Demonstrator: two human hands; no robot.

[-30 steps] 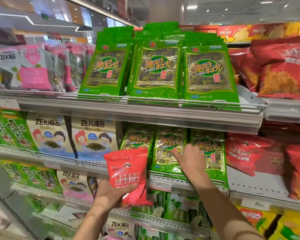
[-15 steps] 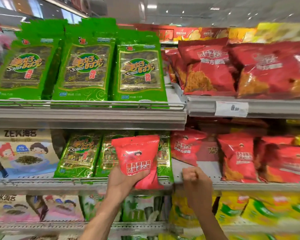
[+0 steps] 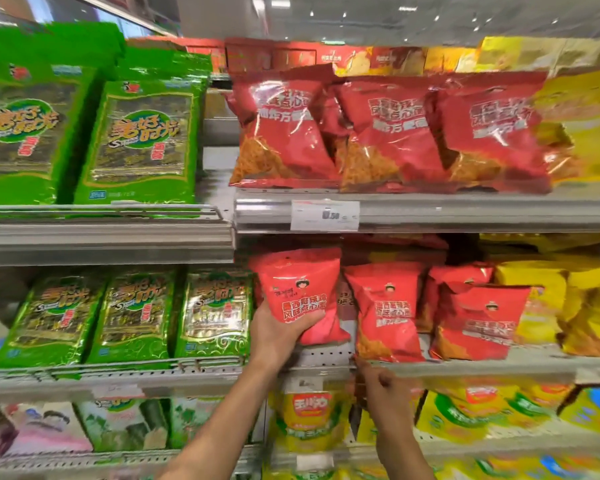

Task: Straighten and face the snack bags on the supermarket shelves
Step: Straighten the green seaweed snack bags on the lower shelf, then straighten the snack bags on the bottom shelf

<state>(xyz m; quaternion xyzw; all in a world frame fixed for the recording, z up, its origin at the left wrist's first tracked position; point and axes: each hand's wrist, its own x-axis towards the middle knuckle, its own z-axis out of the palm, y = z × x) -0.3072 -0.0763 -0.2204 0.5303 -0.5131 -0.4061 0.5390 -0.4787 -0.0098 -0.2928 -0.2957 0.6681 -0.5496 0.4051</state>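
We grip a small red snack bag [image 3: 300, 292] in our left hand [image 3: 274, 332], thumb across its lower front and fingers wrapped behind, holding it upright with its printed face toward us. The bag sits above the bare perforated strip at the left end of the middle shelf [image 3: 465, 367], just beside a row of matching red bags [image 3: 388, 313] that stand leaning on that shelf to the right. Our right hand [image 3: 383, 388] is lower, at the shelf's front edge just below the nearest of those bags; its fingers look curled inward, but motion blur keeps us from telling whether they hold anything.

Left of the held bag, three green seaweed packs [image 3: 136, 317] stand facing out behind a wire rail. On the shelf above them are larger green seaweed packs [image 3: 142, 140]. Above the red row, bigger red noodle-snack bags [image 3: 388, 133] lean against each other, with a white price tag [image 3: 324, 215] clipped to their shelf edge. Yellow bags [image 3: 586, 306] fill the right end of the middle shelf, and yellow-and-green bags [image 3: 309, 420] fill the shelf below our hands.
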